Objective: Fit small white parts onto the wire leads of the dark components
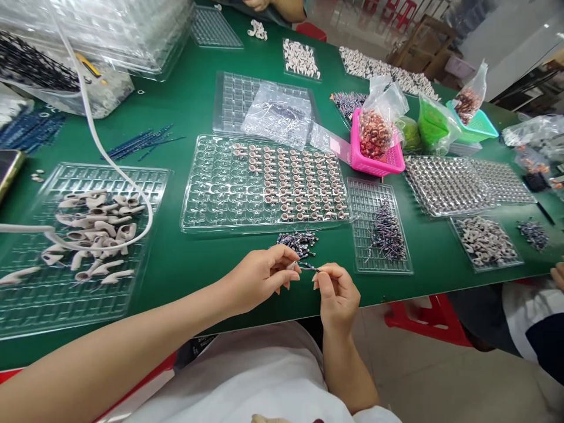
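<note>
My left hand (273, 273) pinches a small pale piece between thumb and fingertips. From it a short dark wired part (309, 267) reaches across to my right hand (338, 294), where thumb and forefinger grip its other end. The exact kind of the pale piece is too small to make out. Just beyond my fingers lies a loose pile of similar dark wired parts (299, 239). Behind that pile is a clear moulded tray (211, 202), whose right-hand pockets hold rows of small pale ring-shaped pieces with short stems (302, 182).
Left, a clear tray (152, 182) bears grey earbud-shaped shells (94, 226), with a white cable (90, 117) looping over them. At right are a tray of wired parts (385, 235) and a pink basket (379, 166) with bagged copper-coloured parts. Another person's hand (559, 275) shows far right.
</note>
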A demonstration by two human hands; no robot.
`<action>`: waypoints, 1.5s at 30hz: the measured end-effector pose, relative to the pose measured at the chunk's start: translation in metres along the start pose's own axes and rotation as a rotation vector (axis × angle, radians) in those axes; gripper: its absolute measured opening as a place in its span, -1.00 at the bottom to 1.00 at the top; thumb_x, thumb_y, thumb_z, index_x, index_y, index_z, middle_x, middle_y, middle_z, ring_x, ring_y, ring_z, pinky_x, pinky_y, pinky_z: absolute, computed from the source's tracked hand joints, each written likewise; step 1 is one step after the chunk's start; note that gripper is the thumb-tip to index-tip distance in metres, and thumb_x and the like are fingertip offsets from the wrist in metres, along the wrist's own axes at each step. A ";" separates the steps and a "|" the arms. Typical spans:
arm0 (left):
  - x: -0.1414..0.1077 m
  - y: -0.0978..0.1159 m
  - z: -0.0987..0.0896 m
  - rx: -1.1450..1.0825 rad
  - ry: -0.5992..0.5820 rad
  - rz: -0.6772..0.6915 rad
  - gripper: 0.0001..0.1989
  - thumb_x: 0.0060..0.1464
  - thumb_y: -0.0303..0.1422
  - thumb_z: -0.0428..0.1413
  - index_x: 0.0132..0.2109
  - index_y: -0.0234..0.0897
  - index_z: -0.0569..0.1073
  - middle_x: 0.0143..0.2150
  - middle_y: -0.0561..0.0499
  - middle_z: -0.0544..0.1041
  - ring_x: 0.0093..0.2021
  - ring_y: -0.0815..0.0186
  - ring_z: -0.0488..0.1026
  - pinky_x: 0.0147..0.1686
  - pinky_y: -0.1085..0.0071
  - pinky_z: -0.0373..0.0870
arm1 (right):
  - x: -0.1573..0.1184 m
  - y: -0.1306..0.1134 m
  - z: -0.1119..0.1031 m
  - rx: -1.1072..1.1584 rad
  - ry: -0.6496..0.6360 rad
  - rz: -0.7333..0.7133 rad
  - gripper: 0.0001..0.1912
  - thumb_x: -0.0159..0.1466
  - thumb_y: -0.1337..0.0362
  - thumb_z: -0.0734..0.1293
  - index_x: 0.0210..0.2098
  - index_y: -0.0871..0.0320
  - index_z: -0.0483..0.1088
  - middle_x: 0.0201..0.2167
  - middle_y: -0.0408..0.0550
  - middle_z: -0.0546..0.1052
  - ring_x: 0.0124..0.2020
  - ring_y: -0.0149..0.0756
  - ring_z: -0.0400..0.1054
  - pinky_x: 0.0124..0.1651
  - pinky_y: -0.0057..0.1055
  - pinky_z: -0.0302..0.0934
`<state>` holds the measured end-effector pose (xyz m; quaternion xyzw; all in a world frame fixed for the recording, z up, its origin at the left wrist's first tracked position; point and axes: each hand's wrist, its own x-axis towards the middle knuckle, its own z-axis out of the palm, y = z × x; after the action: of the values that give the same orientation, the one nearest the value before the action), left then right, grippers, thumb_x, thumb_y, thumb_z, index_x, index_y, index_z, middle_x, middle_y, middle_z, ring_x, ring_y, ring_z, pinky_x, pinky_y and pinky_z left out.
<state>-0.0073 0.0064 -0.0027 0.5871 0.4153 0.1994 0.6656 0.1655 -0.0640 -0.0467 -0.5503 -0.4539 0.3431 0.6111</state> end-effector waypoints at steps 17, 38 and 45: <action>-0.002 -0.001 -0.004 0.140 0.033 0.111 -0.83 0.20 -0.32 0.07 -0.13 -0.29 0.48 -0.17 -0.05 0.62 -0.36 0.35 0.55 -0.30 0.40 0.53 | 0.002 -0.002 0.000 -0.076 -0.008 0.016 -0.90 0.30 0.28 0.32 -0.35 0.12 0.45 -0.49 -0.19 0.43 -0.50 -0.45 0.28 -0.46 -0.49 0.18; -0.002 0.001 -0.005 0.184 0.009 0.119 -0.80 0.21 -0.30 0.04 -0.10 -0.27 0.48 -0.11 -0.06 0.60 -0.33 0.33 0.54 -0.28 0.39 0.53 | 0.003 -0.004 0.000 -0.165 -0.022 0.067 -0.84 0.31 0.23 0.31 -0.38 0.14 0.42 -0.50 -0.18 0.40 -0.51 -0.44 0.24 -0.45 -0.47 0.15; -0.003 0.001 -0.006 0.211 0.006 0.118 -0.78 0.21 -0.27 0.04 -0.09 -0.26 0.49 -0.09 -0.07 0.61 -0.32 0.31 0.55 -0.26 0.35 0.53 | 0.003 -0.004 -0.001 -0.157 -0.023 0.072 -0.85 0.30 0.24 0.31 -0.39 0.14 0.42 -0.50 -0.18 0.40 -0.52 -0.45 0.23 -0.46 -0.48 0.15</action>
<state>-0.0129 0.0082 -0.0009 0.6768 0.4008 0.1953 0.5858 0.1668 -0.0623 -0.0423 -0.6086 -0.4662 0.3344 0.5481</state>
